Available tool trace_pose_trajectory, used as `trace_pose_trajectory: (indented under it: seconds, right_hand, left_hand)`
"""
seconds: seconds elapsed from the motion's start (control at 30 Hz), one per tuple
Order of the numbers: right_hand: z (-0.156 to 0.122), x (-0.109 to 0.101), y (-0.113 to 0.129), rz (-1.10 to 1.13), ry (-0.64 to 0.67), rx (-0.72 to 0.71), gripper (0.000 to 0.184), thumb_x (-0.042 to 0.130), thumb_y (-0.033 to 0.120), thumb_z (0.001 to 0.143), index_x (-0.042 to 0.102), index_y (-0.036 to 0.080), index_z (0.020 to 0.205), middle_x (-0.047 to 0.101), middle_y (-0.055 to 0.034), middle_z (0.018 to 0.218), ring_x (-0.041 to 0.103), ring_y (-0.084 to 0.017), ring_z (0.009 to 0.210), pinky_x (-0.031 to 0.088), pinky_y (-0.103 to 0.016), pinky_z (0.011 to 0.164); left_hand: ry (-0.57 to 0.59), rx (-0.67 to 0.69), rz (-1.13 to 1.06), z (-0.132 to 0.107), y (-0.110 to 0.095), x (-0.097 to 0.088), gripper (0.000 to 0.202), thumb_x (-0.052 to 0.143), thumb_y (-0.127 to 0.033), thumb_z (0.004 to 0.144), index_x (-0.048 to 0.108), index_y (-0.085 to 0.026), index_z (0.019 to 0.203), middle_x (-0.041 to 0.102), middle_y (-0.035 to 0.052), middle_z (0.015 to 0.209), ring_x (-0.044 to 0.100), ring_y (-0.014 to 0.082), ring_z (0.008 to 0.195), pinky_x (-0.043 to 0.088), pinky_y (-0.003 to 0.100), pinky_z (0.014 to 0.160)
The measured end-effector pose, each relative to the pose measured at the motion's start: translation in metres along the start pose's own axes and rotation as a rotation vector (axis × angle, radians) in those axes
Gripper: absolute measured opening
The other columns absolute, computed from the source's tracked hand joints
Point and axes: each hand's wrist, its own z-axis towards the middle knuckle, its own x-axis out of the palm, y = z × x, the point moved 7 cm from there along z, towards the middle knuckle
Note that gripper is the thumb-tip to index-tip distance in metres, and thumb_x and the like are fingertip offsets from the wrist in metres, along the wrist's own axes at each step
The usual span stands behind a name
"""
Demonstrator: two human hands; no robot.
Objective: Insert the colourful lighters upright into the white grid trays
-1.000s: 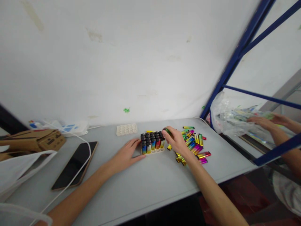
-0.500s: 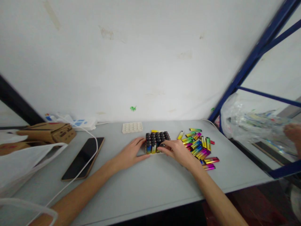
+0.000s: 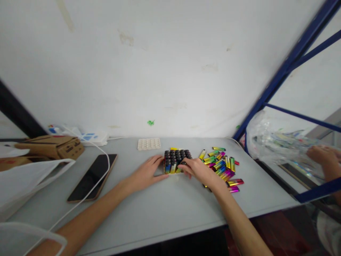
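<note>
A block of upright colourful lighters with black tops (image 3: 176, 158) stands in a tray on the grey table (image 3: 165, 206). My left hand (image 3: 145, 173) lies flat against the block's left side, fingers stretched out. My right hand (image 3: 200, 171) is at the block's front right corner, fingers pinched on a lighter there. A loose pile of shiny rainbow lighters (image 3: 222, 165) lies just right of my right hand.
An empty white tray (image 3: 149, 143) lies behind the block. A phone (image 3: 92, 177) with a white cable, cardboard boxes (image 3: 50, 146) and a white bag (image 3: 23, 185) are at the left. Blue shelving (image 3: 282, 76) stands at the right, where another person's hand (image 3: 321, 155) handles a clear plastic bag (image 3: 269, 140).
My right hand came from the block's far right corner to its front right corner with a lighter. My left hand stayed put. The other person's hands shifted at the bag.
</note>
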Motion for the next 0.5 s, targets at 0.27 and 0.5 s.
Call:
trace_pose_trajectory:
  seconds: [0.27, 0.5]
  right_hand:
    - [0.005, 0.004, 0.013, -0.417, -0.137, 0.108, 0.044, 0.059, 0.055, 0.101, 0.072, 0.019, 0.080, 0.073, -0.0114, 0.071, 0.066, -0.021, 0.061, 0.036, -0.027, 0.057]
    - [-0.023, -0.023, -0.017, -0.172, -0.318, 0.061, 0.058, 0.048, 0.060, 0.104, 0.063, 0.021, 0.064, 0.061, -0.0020, 0.055, 0.053, -0.015, 0.050, 0.034, -0.027, 0.057]
  left_hand:
    - [-0.022, 0.025, -0.017, -0.001, 0.002, 0.001, 0.065, 0.066, -0.061, 0.094, 0.053, -0.023, 0.145, 0.057, 0.0134, 0.150, 0.053, 0.0321, 0.139, 0.042, 0.050, 0.121]
    - [-0.017, 0.010, 0.015, 0.000, 0.002, 0.001, 0.066, 0.064, -0.061, 0.094, 0.053, -0.020, 0.145, 0.057, 0.0144, 0.150, 0.054, 0.0318, 0.139, 0.041, 0.048, 0.122]
